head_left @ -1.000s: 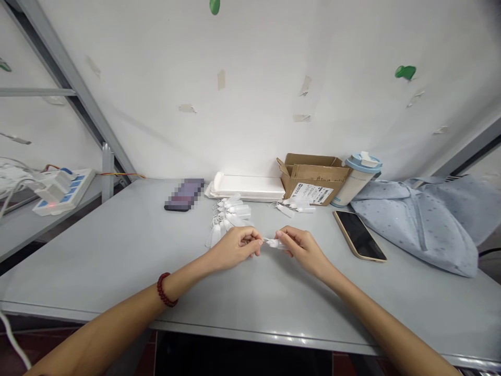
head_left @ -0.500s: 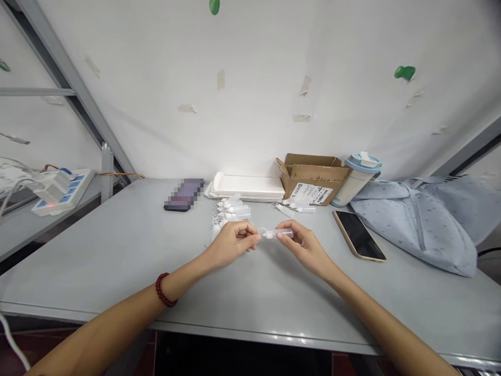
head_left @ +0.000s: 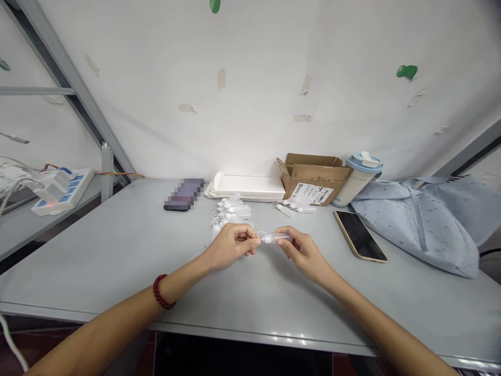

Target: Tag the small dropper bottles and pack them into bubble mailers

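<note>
Both hands meet over the middle of the grey table (head_left: 117, 261). My right hand (head_left: 303, 250) pinches a small clear plastic bottle (head_left: 276, 238), held level with its white tip pointing left. My left hand (head_left: 233, 245) is closed in a pinch right at that tip; what its fingers hold is too small to make out. Just behind my left hand lies a heap of similar small bottles (head_left: 229, 214). A few more small bottles (head_left: 295, 206) lie in front of the cardboard box (head_left: 313, 177).
A dark phone (head_left: 183, 194) and a white tray stack (head_left: 246, 187) lie at the back. A blue-lidded cup (head_left: 358, 177), another phone (head_left: 359, 235) and a pale blue bag (head_left: 422, 219) are at the right. A power strip (head_left: 58, 190) sits far left.
My hands lifted the bottle slightly and turned it level; my right hand's grip shifted along the bottle's body. My left fingers stayed pinched at its tip.
</note>
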`<state>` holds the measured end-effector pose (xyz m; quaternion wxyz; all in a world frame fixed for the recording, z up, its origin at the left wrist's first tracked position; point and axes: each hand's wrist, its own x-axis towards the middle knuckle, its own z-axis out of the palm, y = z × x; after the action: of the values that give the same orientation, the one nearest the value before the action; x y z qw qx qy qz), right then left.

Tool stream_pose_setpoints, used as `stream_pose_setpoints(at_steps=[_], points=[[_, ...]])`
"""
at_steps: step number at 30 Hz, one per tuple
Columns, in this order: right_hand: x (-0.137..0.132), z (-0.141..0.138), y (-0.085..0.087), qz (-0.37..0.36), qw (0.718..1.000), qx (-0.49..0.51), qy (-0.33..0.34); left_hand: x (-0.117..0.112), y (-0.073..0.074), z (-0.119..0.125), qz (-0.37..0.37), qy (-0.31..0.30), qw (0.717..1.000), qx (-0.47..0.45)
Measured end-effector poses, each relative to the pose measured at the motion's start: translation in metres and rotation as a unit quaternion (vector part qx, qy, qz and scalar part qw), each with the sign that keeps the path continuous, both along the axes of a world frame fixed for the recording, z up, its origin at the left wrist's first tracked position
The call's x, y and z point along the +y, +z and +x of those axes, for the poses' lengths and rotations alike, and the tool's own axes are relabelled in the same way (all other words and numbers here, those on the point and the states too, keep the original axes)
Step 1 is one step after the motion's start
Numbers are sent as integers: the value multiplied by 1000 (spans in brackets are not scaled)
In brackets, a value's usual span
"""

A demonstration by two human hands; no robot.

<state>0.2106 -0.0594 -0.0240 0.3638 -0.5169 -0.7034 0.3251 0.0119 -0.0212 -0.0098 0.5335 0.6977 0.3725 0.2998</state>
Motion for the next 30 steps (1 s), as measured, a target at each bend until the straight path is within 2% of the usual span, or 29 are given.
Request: stream_pose_setpoints(at_steps=[15,21,30], points=[[0,-2,-2,-1,1000,-2,6,0,-4,0,-6,-5,1000,14],[3,0,4,25,1000,-1,11,-1,-7,6,-10,-49,998,34],[7,5,3,20,1000,-20,-3,6,-3,-1,27,5,999,38]])
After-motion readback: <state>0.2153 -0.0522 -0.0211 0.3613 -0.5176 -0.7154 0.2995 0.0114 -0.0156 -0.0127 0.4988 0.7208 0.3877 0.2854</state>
